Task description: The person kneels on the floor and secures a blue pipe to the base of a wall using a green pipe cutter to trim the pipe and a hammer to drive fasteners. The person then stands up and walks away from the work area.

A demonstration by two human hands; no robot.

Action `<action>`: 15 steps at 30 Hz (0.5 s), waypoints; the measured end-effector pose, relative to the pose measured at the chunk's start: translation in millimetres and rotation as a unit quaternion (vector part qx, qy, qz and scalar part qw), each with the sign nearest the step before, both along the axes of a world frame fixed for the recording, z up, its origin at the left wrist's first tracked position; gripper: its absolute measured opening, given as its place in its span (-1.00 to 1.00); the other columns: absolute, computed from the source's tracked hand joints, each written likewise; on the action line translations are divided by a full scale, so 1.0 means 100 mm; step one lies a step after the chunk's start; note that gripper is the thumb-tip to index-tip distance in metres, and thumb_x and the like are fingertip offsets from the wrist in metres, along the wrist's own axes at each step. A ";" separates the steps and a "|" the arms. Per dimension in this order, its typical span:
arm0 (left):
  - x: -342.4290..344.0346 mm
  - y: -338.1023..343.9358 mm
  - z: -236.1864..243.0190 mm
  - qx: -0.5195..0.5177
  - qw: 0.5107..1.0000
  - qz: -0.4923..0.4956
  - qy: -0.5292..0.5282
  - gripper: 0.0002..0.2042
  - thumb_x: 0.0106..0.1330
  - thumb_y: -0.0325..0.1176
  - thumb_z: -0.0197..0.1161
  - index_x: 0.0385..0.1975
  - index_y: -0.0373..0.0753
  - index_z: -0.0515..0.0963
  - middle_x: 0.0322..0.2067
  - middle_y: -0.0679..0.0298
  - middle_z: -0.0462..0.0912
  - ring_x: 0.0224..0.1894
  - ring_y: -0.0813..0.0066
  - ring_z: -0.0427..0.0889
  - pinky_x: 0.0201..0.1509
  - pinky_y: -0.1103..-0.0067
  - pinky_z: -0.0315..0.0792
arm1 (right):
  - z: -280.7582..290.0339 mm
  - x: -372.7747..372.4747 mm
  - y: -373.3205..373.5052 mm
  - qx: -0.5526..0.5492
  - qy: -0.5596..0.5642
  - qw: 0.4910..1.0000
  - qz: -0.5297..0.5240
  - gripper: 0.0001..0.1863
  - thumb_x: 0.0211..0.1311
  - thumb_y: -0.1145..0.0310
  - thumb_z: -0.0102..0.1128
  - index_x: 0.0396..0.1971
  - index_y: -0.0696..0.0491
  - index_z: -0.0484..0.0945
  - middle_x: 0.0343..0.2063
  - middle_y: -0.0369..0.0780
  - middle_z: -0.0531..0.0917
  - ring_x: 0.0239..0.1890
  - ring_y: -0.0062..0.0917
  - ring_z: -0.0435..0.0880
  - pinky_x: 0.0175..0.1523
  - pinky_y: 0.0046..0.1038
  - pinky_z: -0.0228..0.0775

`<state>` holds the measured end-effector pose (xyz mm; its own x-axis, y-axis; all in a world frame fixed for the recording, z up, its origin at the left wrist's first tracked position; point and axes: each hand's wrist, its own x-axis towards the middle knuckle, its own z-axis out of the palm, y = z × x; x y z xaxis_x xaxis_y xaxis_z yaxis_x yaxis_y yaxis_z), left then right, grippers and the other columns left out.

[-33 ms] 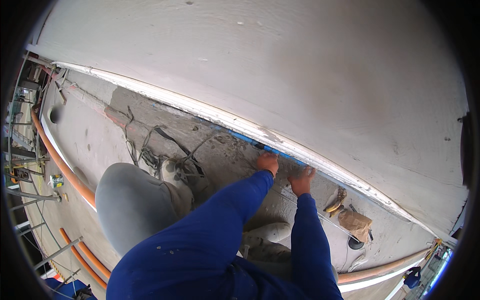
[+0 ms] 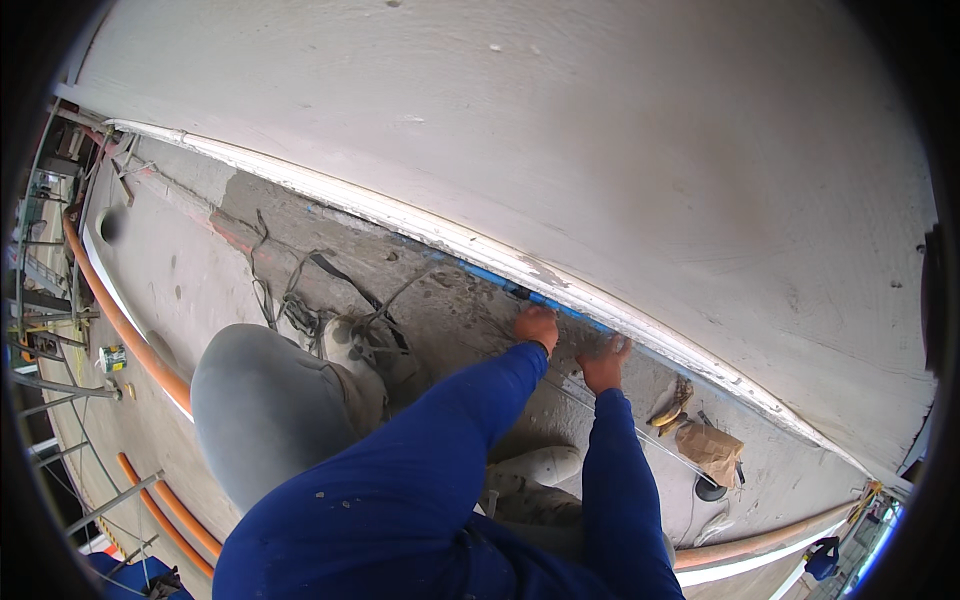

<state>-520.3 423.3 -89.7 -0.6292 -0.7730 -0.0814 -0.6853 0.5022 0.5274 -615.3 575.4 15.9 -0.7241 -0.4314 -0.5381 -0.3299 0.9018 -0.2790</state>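
A narrow blue strip runs along the foot of a white ledge at the wall's base. I cannot tell whether it is tape or pipe. My left hand is closed right against the strip, its fingertips hidden, beside a small dark spot. What it grips does not show. To its right, my right hand has its fingers stretched up to the strip and its thumb apart. Both forearms are in blue sleeves.
Dark straps and cord lie by my left shoe. At right are a brown paper bag, a yellowish-brown peel-like thing and a round black object. Orange pipes and scaffolding stand at left. The grey wall rises ahead.
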 end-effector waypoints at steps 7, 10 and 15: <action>-0.05 0.01 0.30 0.303 0.935 0.167 0.076 -0.82 0.38 -0.26 0.29 -0.31 -0.22 0.73 -0.21 0.08 0.81 -0.13 0.04 0.79 -0.06 0.23 0.61 | 0.22 -0.06 0.13 -0.037 0.002 0.998 -0.058 0.25 0.08 0.02 0.47 0.58 0.38 -0.08 0.59 0.28 -0.33 0.59 0.15 0.13 0.56 -0.21 0.23; 0.09 -0.11 0.27 0.375 0.897 0.208 0.106 -0.83 0.38 -0.28 0.35 -0.29 -0.25 0.73 -0.26 0.11 0.81 -0.17 0.08 0.78 -0.05 0.27 0.61 | 0.13 -0.06 0.18 -0.020 -0.001 0.999 -0.039 0.25 0.09 0.02 0.46 0.58 0.38 -0.08 0.59 0.28 -0.32 0.59 0.15 0.13 0.56 -0.20 0.23; 0.05 -0.34 0.09 0.474 0.820 0.236 0.219 -0.90 0.44 -0.39 0.35 -0.25 -0.29 0.70 -0.37 0.25 0.74 -0.38 0.42 0.68 -0.30 0.42 0.57 | -0.33 -0.22 0.40 -0.006 0.075 0.997 0.027 0.25 0.08 0.01 0.48 0.59 0.33 -0.06 0.61 0.22 -0.32 0.58 0.13 0.16 0.56 -0.19 0.23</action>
